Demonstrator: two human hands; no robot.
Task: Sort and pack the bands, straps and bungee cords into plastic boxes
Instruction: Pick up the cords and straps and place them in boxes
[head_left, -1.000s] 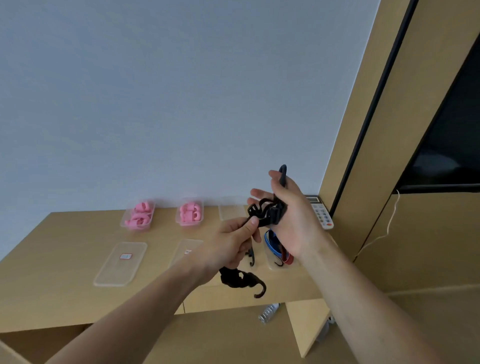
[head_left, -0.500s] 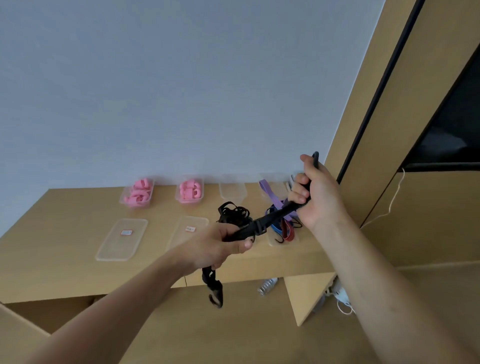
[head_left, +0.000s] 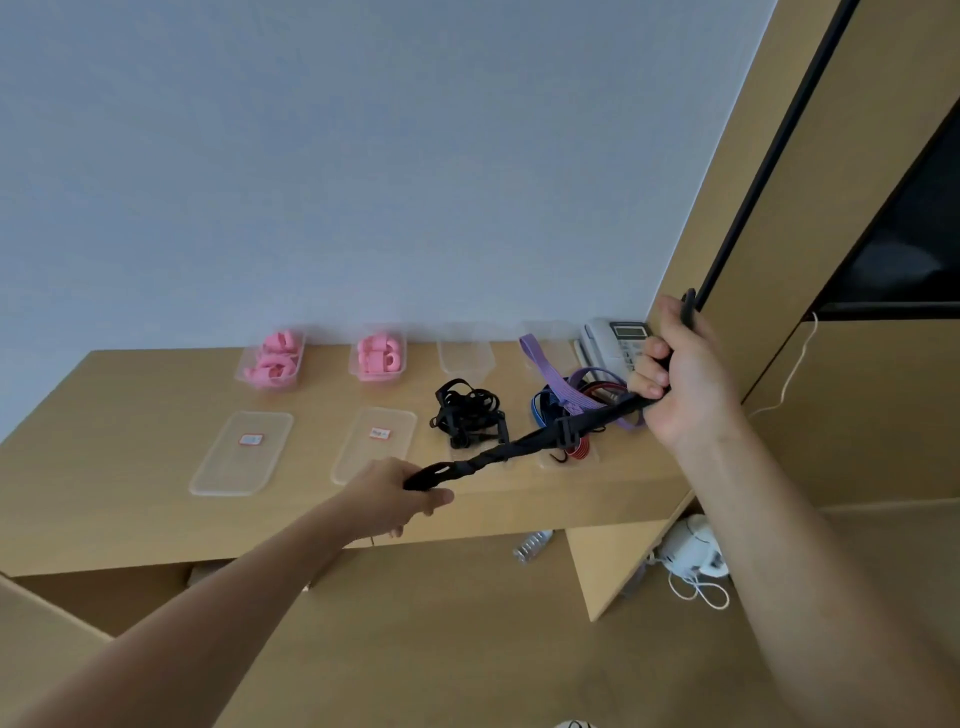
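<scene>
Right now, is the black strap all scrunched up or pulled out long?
Pulled out long. The black strap runs in a nearly straight line from the left hand up to the right hand, above the desk.

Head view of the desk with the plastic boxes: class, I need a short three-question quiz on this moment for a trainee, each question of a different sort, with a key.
1. True or false: the long black strap is stretched between the left hand and the right hand.
2. How many clear plastic boxes holding pink bands stand by the wall? A one, B two, C four.
3. Fill in: the tangled pile of black cords lies on the wooden ____.

Key:
1. True; each hand grips one end.
2. B: the left pink-filled box and the right pink-filled box.
3. Desk.
</scene>
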